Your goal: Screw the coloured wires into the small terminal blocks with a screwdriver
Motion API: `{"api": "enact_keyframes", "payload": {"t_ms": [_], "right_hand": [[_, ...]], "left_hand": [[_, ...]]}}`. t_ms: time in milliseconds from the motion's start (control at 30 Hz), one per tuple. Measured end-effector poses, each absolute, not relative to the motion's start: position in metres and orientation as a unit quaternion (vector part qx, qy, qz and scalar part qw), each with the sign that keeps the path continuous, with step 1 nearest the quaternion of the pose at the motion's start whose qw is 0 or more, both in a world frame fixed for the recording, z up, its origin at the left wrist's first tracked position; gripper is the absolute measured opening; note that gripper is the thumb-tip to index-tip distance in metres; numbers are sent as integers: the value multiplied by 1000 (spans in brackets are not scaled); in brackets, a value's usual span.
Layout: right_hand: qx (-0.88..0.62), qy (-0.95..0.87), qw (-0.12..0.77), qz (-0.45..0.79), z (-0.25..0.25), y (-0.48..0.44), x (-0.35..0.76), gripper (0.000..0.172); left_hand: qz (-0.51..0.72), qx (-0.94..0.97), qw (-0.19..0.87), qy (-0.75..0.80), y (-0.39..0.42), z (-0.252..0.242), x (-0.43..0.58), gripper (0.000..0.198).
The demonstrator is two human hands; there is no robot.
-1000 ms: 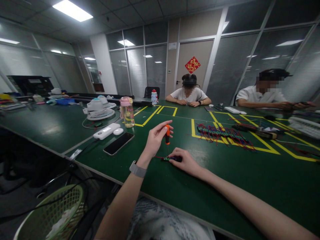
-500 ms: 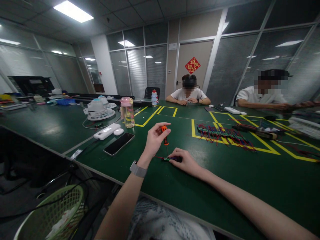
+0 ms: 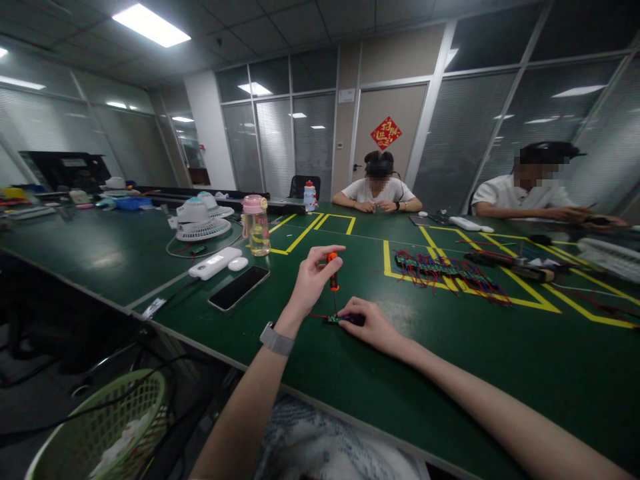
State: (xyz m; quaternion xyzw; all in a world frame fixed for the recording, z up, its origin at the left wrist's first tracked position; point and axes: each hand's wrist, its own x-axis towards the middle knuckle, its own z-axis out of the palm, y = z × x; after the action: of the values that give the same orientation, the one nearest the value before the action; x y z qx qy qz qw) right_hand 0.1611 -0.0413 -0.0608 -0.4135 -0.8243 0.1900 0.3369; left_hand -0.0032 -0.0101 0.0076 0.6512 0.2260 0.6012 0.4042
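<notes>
My left hand [image 3: 316, 277] grips the orange and black handle of a screwdriver [image 3: 334, 280] between thumb and fingers. The screwdriver stands nearly upright, its thin shaft pointing down at a small green circuit board [image 3: 332, 320] on the table. Whether the tip touches the board is too small to tell. My right hand [image 3: 367, 321] rests on the table, its thumb and fingers closed on the board's right end, where dark wires show. A red wire leads off the board's left side, passing behind my left wrist.
On the green table [image 3: 450, 373] lie a phone [image 3: 239, 288], a white power bank [image 3: 215, 263] and a pink-lidded bottle [image 3: 256, 227]. Wired circuit boards [image 3: 447, 270] lie inside yellow tape at right. Two people [image 3: 379, 183] sit across. A green basket [image 3: 100, 427] stands below the edge.
The screwdriver's handle has tipped slightly to the right and is now closer to upright. My right hand keeps its place on the board. The co-worker at far right has lowered their hands.
</notes>
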Motion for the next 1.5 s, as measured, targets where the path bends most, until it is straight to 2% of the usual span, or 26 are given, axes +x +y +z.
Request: {"api": "enact_keyframes", "payload": {"t_ms": [167,367,567,733,933,1067,1133,1267,1333,1500], "right_hand": [[-413,-824,339,190,-61,-42,161,14],[-410,-824,340,195,-62,-40,161,14],[-414,-822,340,193,-62,-40,161,14],[-416,-823,335,193,-61,-41,161,14],[-421,-822,331,196,-58,-43,160,14],[-418,-822,334,195,-59,-42,160,14],[-416,-822,336,196,-60,-41,161,14],[-416,-822,337,194,-61,-41,160,14],[-416,-823,336,192,-61,-41,160,14],[-413,-826,334,190,-61,-41,161,14]], "left_hand": [[560,620,528,156,-12,8,-1,38],[608,643,404,231,-10,8,-3,28],[591,621,486,168,-9,7,-1,36],[612,657,370,239,-10,9,-3,27],[583,641,470,167,-10,7,-1,36],[606,656,386,231,-10,7,-3,29],[608,659,384,220,-11,8,-4,25],[574,620,520,120,-13,9,-1,32],[564,605,551,114,-13,10,0,35],[615,611,463,185,-9,6,-2,26]]}}
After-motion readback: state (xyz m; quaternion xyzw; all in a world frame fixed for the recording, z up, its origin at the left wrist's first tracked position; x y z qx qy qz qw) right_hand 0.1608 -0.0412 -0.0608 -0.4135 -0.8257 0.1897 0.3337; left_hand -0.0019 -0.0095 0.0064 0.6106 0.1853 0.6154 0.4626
